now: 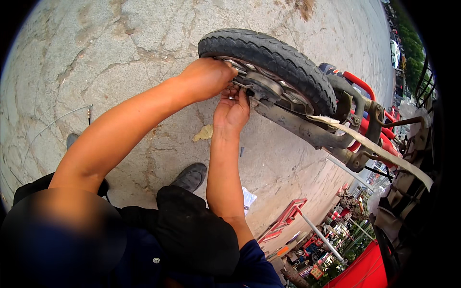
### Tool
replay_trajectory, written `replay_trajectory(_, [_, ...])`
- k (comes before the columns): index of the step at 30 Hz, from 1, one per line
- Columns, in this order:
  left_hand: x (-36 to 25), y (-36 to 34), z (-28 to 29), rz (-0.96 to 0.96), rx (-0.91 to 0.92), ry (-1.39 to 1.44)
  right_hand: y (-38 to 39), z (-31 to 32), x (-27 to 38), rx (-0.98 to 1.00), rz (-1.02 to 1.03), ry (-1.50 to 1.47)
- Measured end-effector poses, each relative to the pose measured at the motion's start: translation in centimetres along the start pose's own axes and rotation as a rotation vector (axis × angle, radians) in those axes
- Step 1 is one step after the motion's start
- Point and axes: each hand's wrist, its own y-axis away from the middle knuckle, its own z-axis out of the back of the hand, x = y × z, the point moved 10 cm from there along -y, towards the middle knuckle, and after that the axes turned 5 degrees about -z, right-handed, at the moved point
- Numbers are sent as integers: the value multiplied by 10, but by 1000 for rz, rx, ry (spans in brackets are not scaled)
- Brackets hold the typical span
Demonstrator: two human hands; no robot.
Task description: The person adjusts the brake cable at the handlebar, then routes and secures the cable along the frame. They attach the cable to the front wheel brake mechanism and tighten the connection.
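A motorbike wheel with a black treaded tyre [269, 48] and a metal hub [264, 87] is in front of me, joined to a dusty grey fork-like arm [297, 126]. My left hand [209, 79] reaches in at the wheel's near left side, its fingers curled beside the hub; the fingertips are partly hidden. Just below it, my right hand [231, 111] is palm up, with a ring on one finger. Its fingers are bent closed against the parts at the hub's left end. Whatever small part either hand grips cannot be made out.
Cracked concrete [120, 53] lies all around. A thin cable [57, 119] curves over the ground at left. A yellowish scrap [203, 133] lies near my right forearm, beyond my dark shoe [190, 177]. A pale strap [379, 150] runs along the bike; a red metal frame [285, 218] is farther right.
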Motion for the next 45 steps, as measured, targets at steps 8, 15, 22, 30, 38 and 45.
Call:
replay_trajectory(8, [-11, -1, 2, -107, -30, -89, 4, -1, 2, -36, 15, 3])
replay_trajectory(15, [-5, -1, 2, -112, -79, -86, 6, 0, 2, -48, 34, 37])
replay_trajectory(22, [-5, -1, 1, -58, -75, -14, 5, 0, 4, -39, 15, 34])
replay_trajectory(30, [26, 12, -12, -62, -214, 441, 2, -3, -4, 85, -38, -13])
replay_trajectory(38, [42, 14, -40, -28, -244, 794, -9, -2, -16, 245, -121, -73])
replay_trajectory(45, [41, 13, -46, 9, -267, 872, -20, 2, -16, 328, -191, -111])
